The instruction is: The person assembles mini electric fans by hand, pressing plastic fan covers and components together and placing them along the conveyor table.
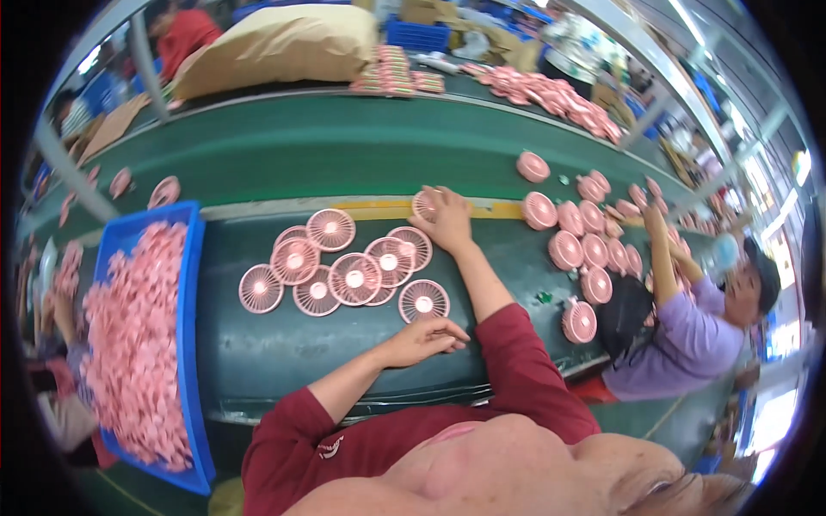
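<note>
My right hand (445, 220) reaches to the far side of the dark green work surface. Its fingers curl over a pink round fan grille (421, 205) beside the yellow strip, covering part of it. My left hand (423, 341) is nearer me, fingers loosely stretched to the right, with nothing seen in it. Just beyond it lies another pink fan grille (424, 301), with radial ribs and a pale centre. To the left, several similar grilles (354, 279) lie flat, some overlapping.
A blue bin (188, 344) of small pink parts (138, 344) stands at left. Pink fan housings (566, 250) cluster at right, near a co-worker in a purple top (688, 348). A green conveyor belt (344, 146) runs beyond the yellow strip (379, 212); metal posts (73, 168) rise past it.
</note>
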### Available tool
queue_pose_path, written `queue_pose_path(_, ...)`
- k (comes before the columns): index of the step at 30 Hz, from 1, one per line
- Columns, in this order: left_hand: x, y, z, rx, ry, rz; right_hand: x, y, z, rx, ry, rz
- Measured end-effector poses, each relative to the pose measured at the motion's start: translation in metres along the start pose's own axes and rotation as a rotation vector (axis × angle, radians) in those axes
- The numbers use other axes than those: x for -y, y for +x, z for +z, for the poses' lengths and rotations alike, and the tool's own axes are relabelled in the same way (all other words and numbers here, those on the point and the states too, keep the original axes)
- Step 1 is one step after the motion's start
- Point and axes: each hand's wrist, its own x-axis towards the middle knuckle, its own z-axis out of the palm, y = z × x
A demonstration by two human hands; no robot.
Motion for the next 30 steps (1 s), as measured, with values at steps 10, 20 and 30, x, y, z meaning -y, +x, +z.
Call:
queue_pose_path(10,-0.0032,0.0028,0.0048,0.004,-0.014,-0.042,-0.0037,-0.0041,-0.0035,-0.037,0.044,0.008)
queue_pose_path(20,-0.0062,0.0046,0.0089,-0.034,-0.018,-0.033,-0.0091,-0.0069,-0.0006,-0.078,0.066,-0.011)
queue_pose_path(30,-0.0054,0.003,0.0069,-0.032,-0.011,-0.042,-0.0061,-0.0065,-0.0011,-0.058,0.058,-0.002)
